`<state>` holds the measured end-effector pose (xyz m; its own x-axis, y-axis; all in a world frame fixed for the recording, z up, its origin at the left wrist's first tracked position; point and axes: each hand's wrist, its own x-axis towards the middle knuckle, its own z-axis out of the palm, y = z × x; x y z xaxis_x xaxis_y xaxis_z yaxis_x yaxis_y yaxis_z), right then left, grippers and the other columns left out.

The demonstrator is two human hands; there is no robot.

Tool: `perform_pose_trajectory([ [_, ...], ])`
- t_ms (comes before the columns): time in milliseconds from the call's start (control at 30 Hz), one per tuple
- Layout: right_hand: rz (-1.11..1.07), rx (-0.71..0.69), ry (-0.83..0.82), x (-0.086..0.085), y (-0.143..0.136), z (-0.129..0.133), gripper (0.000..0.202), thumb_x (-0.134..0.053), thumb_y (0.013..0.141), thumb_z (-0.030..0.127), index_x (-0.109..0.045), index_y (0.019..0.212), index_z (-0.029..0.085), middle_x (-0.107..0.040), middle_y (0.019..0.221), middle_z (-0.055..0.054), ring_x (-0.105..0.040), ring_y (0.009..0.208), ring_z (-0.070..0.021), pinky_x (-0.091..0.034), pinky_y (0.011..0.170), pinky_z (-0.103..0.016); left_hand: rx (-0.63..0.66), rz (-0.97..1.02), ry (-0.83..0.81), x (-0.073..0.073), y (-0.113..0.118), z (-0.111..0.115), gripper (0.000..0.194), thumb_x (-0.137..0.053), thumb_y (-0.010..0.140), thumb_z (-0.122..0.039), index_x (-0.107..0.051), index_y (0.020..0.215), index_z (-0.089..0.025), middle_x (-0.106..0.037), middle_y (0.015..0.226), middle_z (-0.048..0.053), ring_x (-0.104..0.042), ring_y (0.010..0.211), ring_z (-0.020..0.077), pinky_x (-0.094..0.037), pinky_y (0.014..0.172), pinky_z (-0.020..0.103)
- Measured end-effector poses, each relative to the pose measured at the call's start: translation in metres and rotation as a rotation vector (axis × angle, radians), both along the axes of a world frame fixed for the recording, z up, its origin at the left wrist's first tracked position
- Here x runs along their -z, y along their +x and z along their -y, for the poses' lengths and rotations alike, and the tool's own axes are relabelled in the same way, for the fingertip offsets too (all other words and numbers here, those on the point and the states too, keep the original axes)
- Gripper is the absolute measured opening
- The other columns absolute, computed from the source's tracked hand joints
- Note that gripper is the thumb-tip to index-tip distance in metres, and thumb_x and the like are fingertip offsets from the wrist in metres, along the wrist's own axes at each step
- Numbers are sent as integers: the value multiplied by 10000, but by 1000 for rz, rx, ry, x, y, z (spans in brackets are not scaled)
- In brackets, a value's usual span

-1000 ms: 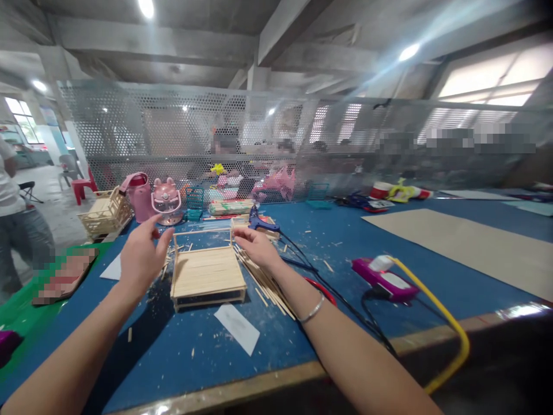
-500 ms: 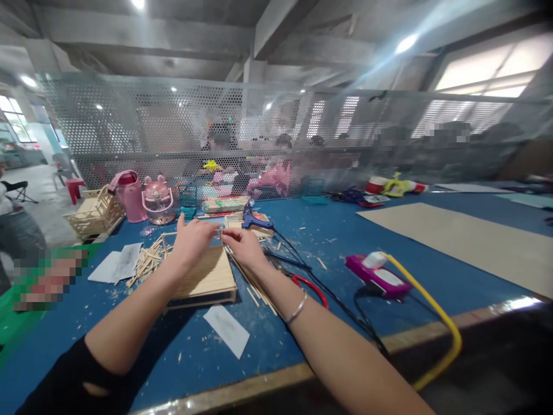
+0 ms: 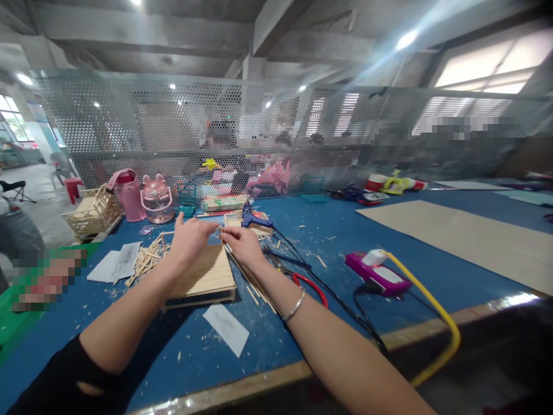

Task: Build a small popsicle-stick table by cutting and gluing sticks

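One stick platform (image 3: 212,271) sits back from the blue surface's (image 3: 275,343) near edge; the right hand's (image 3: 245,246) fingertips look clamped on its far-right corner post (image 3: 222,238), the left hand's (image 3: 190,237) fingers apart. Sideways pressure could tilt the post.

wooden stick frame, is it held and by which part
The right hand seems to pinch the wooden stick frame by its far right upright; whether the left hand does is unclear.
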<state>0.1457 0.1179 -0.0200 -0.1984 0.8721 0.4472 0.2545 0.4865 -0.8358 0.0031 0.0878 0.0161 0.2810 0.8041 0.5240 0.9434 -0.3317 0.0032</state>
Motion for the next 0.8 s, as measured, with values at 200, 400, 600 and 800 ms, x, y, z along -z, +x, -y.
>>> perform_pose_trajectory([
  [200, 9, -8, 5, -1, 0, 1, 235, -503, 708, 238, -689, 823, 152, -675, 742, -10, -569, 672, -143, -421, 661, -250, -1, -20, -12, -2, 2, 2, 282, -391, 846, -264, -625, 1002, -285, -676, 960, 63, -578, 910, 224, -172, 959, 527],
  [400, -31, -17, -9, -1, -1, 2, 207, -503, 700, 233, -685, 768, 161, -673, 730, -1, -578, 687, -147, -438, 699, -267, 0, -19, -31, -1, 3, 1, 289, -386, 851, -270, -617, 1023, -279, -672, 977, 64, -575, 920, 226, -173, 959, 540],
  [600, -53, -12, -17, 2, -1, 0, 205, -518, 687, 235, -664, 793, 137, -664, 736, -27, -576, 682, -145, -442, 704, -274, 4, 94, 95, -5, 3, 9, 316, -418, 830, -241, -556, 1114, -231, -627, 1074, 73, -528, 999, 225, -221, 964, 508],
  [800, -98, 40, -76, 4, -1, -1, 287, -529, 640, 165, -591, 917, 125, -627, 773, -31, -566, 678, -113, -452, 686, -243, -31, 468, 303, -11, -44, 34, 322, -375, 828, -250, -584, 1060, -171, -625, 1021, 69, -541, 946, 178, -385, 864, 309],
])
